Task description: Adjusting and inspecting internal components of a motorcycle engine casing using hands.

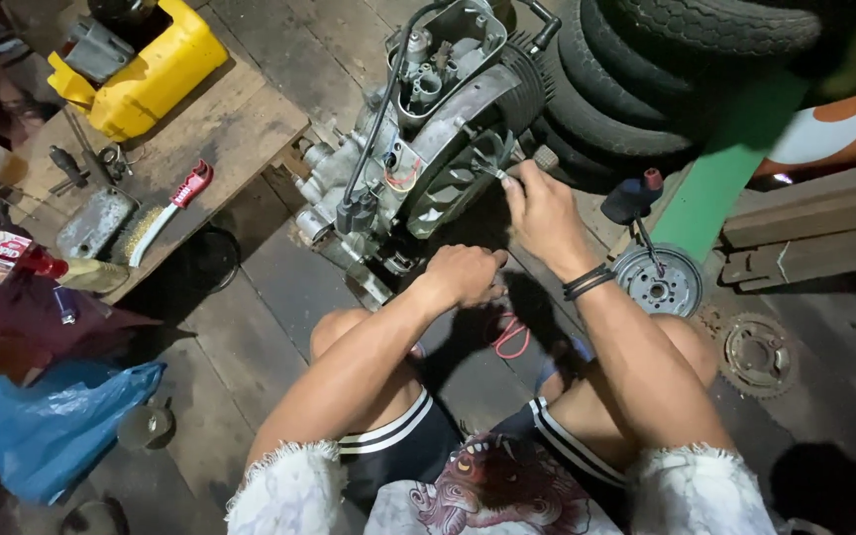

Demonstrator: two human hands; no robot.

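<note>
A small grey engine (pixel 418 149) was seen propped on the plank floor (pixel 279 267), tilted with its round side cover turned up toward the seated person, so the cover face could be reached from above. The right hand (pixel 544 213) was laid against that cover's edge, its fingers pinched narrowly round a slim metal tool (pixel 495 172) whose tip was pressed into the cover; what kind of tool could not be told. The left hand (pixel 463 274) was curled into a closed fist low against the engine's underside, apparently to steady the casing against the push; whether anything was gripped inside the fist could not be told. A flywheel (pixel 658 280) and a sprocket (pixel 757 354) were set on the floor just right of the knees, within easy reach. A stack of tyres (pixel 646 89) was backed up behind the engine. On the low wooden bench (pixel 240 119) to the left, a yellow jerrycan (pixel 141 74), a wire brush (pixel 165 213) and small tools were kept off the floor.
</note>
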